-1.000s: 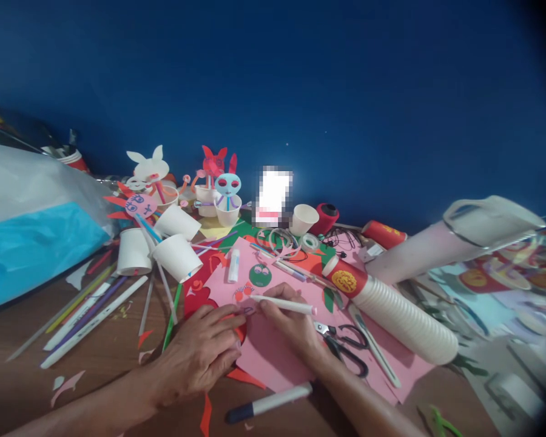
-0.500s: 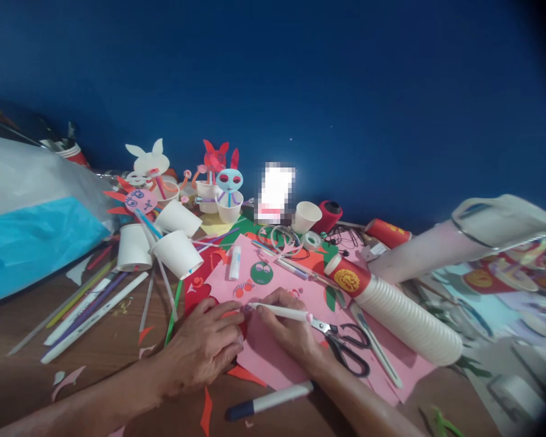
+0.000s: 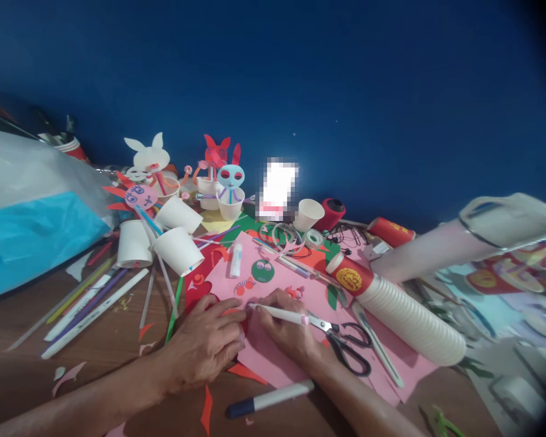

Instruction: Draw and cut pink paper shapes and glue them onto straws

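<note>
Pink paper (image 3: 273, 358) lies on the brown table (image 3: 164, 409) beneath both hands, which come close together at the fingertips; whether they touch, I cannot tell. The right hand (image 3: 286, 321) has a white pen (image 3: 284, 313) clamped between thumb and fingers, its tip angled down to the left, just beside the left fingertips. The left hand (image 3: 212, 334) lies palm down across the paper's left edge, fingers slightly bent, with orange showing between them; whether they pinch anything, I cannot tell.

Beyond the hands, a green disc (image 3: 262, 275) with drawn eyes and a glue stick (image 3: 235, 261) rest on the paper. Scissors (image 3: 333, 331) lie just right of the right hand, near a stack of cups (image 3: 409, 318) on its side. A blue-capped marker (image 3: 273, 397) lies on the table, nearer than the hands. To the left, a white cup (image 3: 177, 250) lies tipped over. Farther back, a puppet (image 3: 231, 176) with a light blue head and red ears stands in its cup (image 3: 230, 207), before the dark blue wall (image 3: 273, 73).
</note>
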A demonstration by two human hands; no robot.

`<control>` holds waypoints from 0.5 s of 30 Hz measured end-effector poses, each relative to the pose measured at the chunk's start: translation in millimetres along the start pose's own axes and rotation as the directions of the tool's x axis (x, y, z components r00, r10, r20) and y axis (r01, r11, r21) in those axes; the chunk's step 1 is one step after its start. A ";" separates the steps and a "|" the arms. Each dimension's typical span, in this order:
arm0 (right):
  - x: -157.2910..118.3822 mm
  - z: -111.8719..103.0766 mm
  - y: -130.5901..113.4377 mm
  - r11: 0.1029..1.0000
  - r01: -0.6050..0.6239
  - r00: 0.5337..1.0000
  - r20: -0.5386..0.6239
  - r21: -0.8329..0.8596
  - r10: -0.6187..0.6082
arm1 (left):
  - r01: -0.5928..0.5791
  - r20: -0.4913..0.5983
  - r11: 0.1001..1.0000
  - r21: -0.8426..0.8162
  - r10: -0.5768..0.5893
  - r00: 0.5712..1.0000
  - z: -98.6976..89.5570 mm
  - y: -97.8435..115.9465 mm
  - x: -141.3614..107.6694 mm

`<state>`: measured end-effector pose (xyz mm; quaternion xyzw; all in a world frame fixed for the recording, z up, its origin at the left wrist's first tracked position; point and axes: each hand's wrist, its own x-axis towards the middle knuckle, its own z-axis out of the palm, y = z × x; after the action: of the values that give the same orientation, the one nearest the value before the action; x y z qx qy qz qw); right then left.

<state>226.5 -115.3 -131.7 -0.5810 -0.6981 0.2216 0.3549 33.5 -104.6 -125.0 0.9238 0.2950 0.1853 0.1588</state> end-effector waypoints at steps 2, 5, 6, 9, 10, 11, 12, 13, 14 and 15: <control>-0.3 1.2 1.6 1.000 0.000 1.000 -0.003 -0.018 0.000 | -0.003 0.005 1.000 -0.001 0.003 1.000 0.6 -0.8 -0.4; -0.5 2.4 3.1 1.000 -0.006 1.000 0.014 -0.012 0.006 | -0.006 0.005 1.000 -0.002 0.006 1.000 2.2 -2.5 -1.2; -0.6 2.4 3.2 1.000 -0.007 1.000 0.020 -0.010 0.007 | -0.006 0.005 1.000 0.000 0.006 1.000 2.6 -3.0 -1.4; -0.3 1.5 2.5 1.000 -0.007 0.999 0.032 -0.014 0.008 | -0.003 0.004 1.000 0.004 0.003 1.000 3.1 -3.6 -1.8; -0.1 1.1 2.2 1.000 -0.006 0.999 0.033 -0.017 0.006 | -0.003 0.007 1.000 0.002 0.003 1.000 3.0 -3.5 -1.8; 0.1 0.6 1.9 1.000 -0.004 0.999 0.033 -0.018 0.004 | -0.003 0.010 1.000 -0.001 0.003 1.000 2.7 -3.3 -1.8; 0.4 0.1 1.6 1.000 -0.001 1.000 0.030 -0.014 0.001 | -0.002 0.013 1.000 -0.004 0.002 1.000 2.4 -3.2 -1.7; 0.6 -0.4 1.4 1.000 0.001 1.000 0.022 -0.006 -0.001 | 0.001 0.014 1.000 -0.007 -0.001 1.000 2.1 -3.0 -1.6; 0.9 -0.8 1.1 1.000 0.001 1.000 0.010 0.006 -0.001 | 0.002 0.016 1.000 -0.009 -0.001 1.000 1.9 -2.9 -1.5; 1.0 -1.3 0.9 1.000 -0.001 1.000 -0.003 0.018 0.001 | 0.001 0.018 1.000 -0.009 -0.001 1.000 1.7 -2.8 -1.4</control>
<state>228.0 -114.2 -131.3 -0.5784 -0.6952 0.2272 0.3613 31.8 -103.6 -127.9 0.9245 0.2933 0.1785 0.1657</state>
